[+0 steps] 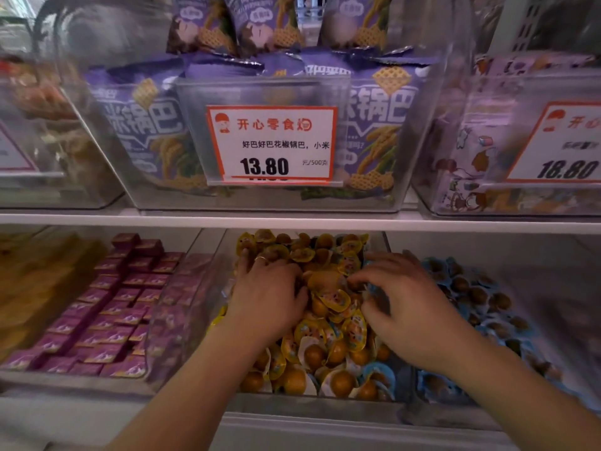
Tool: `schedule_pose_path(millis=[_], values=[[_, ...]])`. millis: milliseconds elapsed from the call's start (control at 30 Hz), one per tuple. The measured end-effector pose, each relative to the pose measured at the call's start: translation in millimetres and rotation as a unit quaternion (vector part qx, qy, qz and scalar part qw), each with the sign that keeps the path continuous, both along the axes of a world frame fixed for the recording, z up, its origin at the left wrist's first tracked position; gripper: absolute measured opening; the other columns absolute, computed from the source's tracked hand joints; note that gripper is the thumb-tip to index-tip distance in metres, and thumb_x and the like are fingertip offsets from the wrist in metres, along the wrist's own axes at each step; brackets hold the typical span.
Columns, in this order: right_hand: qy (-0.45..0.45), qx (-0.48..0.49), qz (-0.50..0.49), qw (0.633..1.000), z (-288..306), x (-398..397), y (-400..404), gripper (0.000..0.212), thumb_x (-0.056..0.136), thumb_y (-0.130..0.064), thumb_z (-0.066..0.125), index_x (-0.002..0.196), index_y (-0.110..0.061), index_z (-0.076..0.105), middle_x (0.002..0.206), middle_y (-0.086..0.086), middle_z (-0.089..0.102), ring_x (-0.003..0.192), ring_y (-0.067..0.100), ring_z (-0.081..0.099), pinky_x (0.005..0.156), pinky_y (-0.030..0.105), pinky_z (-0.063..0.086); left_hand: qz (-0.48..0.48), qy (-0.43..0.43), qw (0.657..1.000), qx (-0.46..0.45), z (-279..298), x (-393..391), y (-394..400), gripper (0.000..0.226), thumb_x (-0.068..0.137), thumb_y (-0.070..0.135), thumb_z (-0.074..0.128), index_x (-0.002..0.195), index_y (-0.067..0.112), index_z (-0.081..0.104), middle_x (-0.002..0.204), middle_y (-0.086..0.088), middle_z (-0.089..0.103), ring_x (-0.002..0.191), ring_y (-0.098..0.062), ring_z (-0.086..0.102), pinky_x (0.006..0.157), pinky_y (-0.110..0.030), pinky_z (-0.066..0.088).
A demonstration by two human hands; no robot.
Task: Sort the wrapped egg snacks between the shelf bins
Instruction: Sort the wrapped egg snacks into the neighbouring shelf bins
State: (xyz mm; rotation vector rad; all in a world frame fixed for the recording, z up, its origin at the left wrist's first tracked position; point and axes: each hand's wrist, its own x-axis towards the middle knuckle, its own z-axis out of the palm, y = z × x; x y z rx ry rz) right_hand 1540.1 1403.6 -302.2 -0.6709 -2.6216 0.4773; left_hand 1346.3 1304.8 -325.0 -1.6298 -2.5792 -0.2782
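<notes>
The left hand point(270, 297) and right hand point(403, 307) are pressed, fingers curled, into the yellow-wrapped eggs point(328, 340); any grip is hidden; the bin's clear walls point(182, 307) are close beside.

White shelf point(195, 219), apparently clear bins point(266, 196)

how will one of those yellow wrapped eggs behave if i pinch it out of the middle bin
Probably slippery: the yellow-wrapped egg snacks have glossy film that catches the light. The round egg inside each flat-edged wrapper suggests it may wobble or slide rather than roll far. They lie loosely heaped in the middle bin, so neighbours will likely shift when one is pulled out.
</notes>
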Motion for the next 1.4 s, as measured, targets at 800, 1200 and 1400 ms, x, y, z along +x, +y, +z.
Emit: schedule_pose_path(millis=[800, 1200, 1400], values=[[-0.138, -0.061, 0.062, 0.987, -6, -159, 18, 0.017, 0.086, -0.04, 0.066, 0.087, -0.023, 0.07, 0.088, -0.006, 0.067, 0.082, 0.011, 0.063, 0.068, 0.028, 0.05, 0.021, -0.342, 0.854, 0.392, 15, 0, -118, 0.019, 0.098, 0.027, 0.059, 0.103, 0.043, 0.068, 0.065, 0.016, 0.06, 0.055, 0.002, 0.053, 0.05, -0.015, 0.039], [-0.004, -0.093, -0.02, 0.995, 23, -70, 13, 0.019, 0.077, -0.028, 0.083, 0.073, -0.037, 0.066, 0.078, -0.017, 0.067, 0.076, -0.009, 0.061, 0.064, 0.006, 0.04, 0.079, -0.6, 0.683, 0.408, 21, 31, -135, 0.026, 0.098, 0.014, 0.056, 0.091, 0.031, 0.075, 0.07, -0.002, 0.066, 0.049, -0.015, 0.052, 0.04, -0.02, 0.034], [-0.091, 0.071, -0.108, 0.987, 22, -59, -2, 0.026, 0.09, -0.035, 0.064, 0.115, -0.029, 0.069, 0.109, -0.004, 0.073, 0.101, 0.02, 0.066, 0.077, 0.02, 0.046, 0.045, -0.571, 0.739, 0.354, 17, 23, -117, 0.025, 0.1, 0.02, 0.056, 0.093, 0.038, 0.071, 0.067, 0.006, 0.066, 0.052, -0.017, 0.06, 0.043, -0.026, 0.044]])
